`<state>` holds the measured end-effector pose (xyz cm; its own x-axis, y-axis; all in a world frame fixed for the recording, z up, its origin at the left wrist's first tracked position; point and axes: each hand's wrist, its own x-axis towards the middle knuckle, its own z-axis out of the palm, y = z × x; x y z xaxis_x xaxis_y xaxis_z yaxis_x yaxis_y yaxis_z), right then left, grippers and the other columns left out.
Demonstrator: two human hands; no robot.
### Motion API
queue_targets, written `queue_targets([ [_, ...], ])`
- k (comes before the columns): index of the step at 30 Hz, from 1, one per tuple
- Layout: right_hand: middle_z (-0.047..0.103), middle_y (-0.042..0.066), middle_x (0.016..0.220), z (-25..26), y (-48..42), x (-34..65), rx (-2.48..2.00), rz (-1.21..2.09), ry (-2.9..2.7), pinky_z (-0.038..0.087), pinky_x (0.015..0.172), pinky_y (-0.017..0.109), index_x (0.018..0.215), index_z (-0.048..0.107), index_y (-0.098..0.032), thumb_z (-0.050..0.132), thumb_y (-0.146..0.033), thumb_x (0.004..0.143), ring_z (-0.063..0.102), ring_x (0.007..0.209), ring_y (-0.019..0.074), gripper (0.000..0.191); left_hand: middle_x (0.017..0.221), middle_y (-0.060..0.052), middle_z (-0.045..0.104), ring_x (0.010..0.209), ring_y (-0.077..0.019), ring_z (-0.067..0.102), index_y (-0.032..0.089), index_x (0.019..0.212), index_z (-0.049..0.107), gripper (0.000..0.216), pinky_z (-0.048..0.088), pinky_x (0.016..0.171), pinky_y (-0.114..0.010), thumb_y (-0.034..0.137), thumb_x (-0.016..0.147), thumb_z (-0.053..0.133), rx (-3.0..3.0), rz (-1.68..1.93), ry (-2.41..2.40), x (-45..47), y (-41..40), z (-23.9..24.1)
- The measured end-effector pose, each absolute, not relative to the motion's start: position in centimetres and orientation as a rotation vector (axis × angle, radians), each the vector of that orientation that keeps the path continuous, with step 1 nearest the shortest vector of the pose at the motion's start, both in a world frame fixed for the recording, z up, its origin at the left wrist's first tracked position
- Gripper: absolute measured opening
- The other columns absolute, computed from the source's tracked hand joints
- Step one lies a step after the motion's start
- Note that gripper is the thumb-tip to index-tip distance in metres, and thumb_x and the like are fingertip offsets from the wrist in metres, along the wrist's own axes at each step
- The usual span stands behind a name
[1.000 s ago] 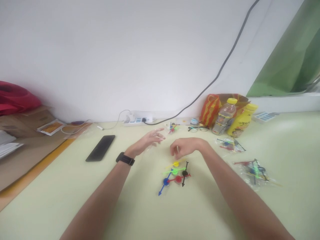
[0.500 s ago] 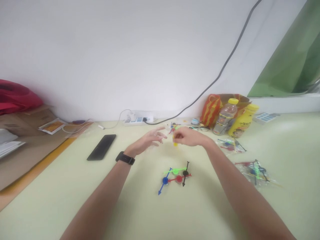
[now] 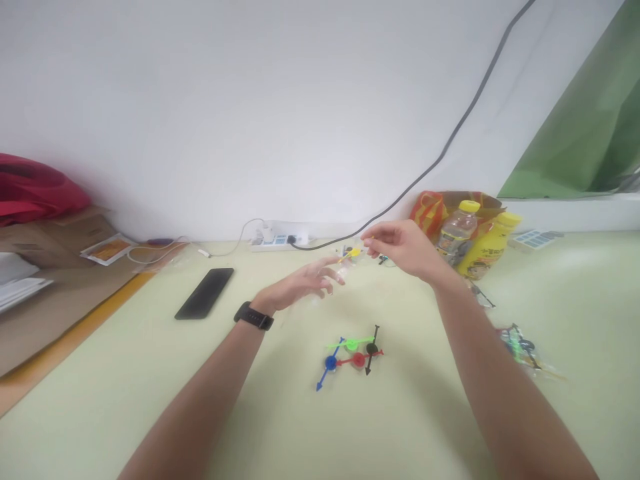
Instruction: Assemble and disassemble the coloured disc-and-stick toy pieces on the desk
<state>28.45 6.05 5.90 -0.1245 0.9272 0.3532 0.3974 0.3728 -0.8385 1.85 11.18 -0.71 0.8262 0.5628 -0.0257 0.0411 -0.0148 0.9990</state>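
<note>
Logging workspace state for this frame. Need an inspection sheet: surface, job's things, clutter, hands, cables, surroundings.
Surface: pale green table, flat and matt.
Job's things: yellow top held in the air; four tops (green, blue, red, black) lie clustered on the table.
Clutter: phone, two bottles, orange bag, bagged tops at right.
Hands: right hand pinches the yellow top; left hand is open close by, fingers spread, watch on the wrist.
Cables: black cable runs down the wall to the power strip; white lead at left.
Surroundings: white wall, green curtain, cardboard box.
</note>
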Motion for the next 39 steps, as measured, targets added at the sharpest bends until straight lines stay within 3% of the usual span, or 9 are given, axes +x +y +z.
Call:
queue_targets([
  [8, 0.077, 0.009, 0.094, 4.8, 7.0, 28.2, -1.124, 0.624, -1.698, 0.057, 0.072, 0.032, 0.091, 0.08, -0.017, 0.073, -0.047, 0.085, 0.068, 0.074, 0.019, 0.031, 0.129, -0.014, 0.064, 0.103, -0.0239, 0.061, 0.029, 0.153, 0.047, 0.068, 0.046, 0.091, -0.041, 0.04, 0.09, 0.071, 1.575, 0.452, 0.45, 2.0, 10.9, -0.2],
  [13, 0.074, 0.006, 0.077, 4.8, 7.3, 28.4, -1.14, 0.577, -1.49, 0.054, 0.061, 0.03, 0.095, 0.08, -0.018, 0.078, -0.047, 0.079, 0.065, 0.064, 0.0174, 0.034, 0.129, -0.013, 0.065, 0.108, -0.0256, 0.061, 0.03, 0.153, 0.046, 0.069, 0.047, 0.091, -0.041, 0.039, 0.09, 0.071, 1.608, 0.465, 0.475, 2.1, 10.9, -0.3],
  [20, 0.071, 0.005, 0.068, 4.1, 7.6, 27.3, -1.25, 0.683, -1.472, 0.053, 0.058, 0.029, 0.085, 0.078, -0.016, 0.079, -0.038, 0.075, 0.064, 0.059, 0.0171, 0.024, 0.129, -0.013, 0.064, 0.105, -0.0241, 0.06, 0.029, 0.155, 0.045, 0.07, 0.046, 0.09, -0.04, 0.039, 0.091, 0.07, 1.623, 0.439, 0.481, 2.4, 10.7, -0.2],
  [26, 0.07, 0.004, 0.07, 4.1, 7.5, 27.2, -1.303, 0.653, -1.676, 0.045, 0.055, 0.027, 0.09, 0.077, -0.017, 0.073, -0.039, 0.083, 0.059, 0.059, 0.0159, 0.023, 0.125, -0.012, 0.064, 0.103, -0.0237, 0.059, 0.03, 0.154, 0.047, 0.066, 0.045, 0.087, -0.037, 0.038, 0.092, 0.069, 1.629, 0.488, 0.469, 2.5, 10.6, 0.1],
  [30, 0.068, 0.003, 0.07, 5.2, 6.6, 28.0, -1.371, 0.616, -1.791, 0.039, 0.054, 0.026, 0.077, 0.072, -0.017, 0.066, -0.037, 0.088, 0.056, 0.06, 0.0144, 0.023, 0.125, -0.012, 0.064, 0.103, -0.0234, 0.058, 0.028, 0.15, 0.052, 0.061, 0.045, 0.087, -0.036, 0.038, 0.092, 0.069, 1.616, 0.558, 0.53, 2.3, 11.1, -0.3],
  [35, 0.074, 0.003, 0.084, 5.7, 5.0, 27.2, -1.069, 0.976, -2.429, 0.047, 0.064, 0.024, 0.087, 0.075, -0.018, 0.063, -0.029, 0.09, 0.062, 0.072, 0.0149, 0.016, 0.125, -0.012, 0.064, 0.107, -0.0235, 0.059, 0.026, 0.147, 0.054, 0.06, 0.045, 0.091, -0.035, 0.04, 0.091, 0.07, 1.543, 0.642, 0.578, 2.1, 11.6, -0.9],
  [39, 0.076, 0.004, 0.098, 2.9, 5.2, 23.8, -0.941, 1.086, -2.768, 0.049, 0.071, 0.024, 0.099, 0.077, -0.018, 0.065, -0.019, 0.084, 0.066, 0.082, 0.0161, 0.019, 0.124, -0.011, 0.064, 0.1, -0.0209, 0.059, 0.025, 0.145, 0.055, 0.059, 0.045, 0.087, -0.033, 0.039, 0.09, 0.072, 1.505, 0.652, 0.599, 2.0, 11.8, -1.2],
])
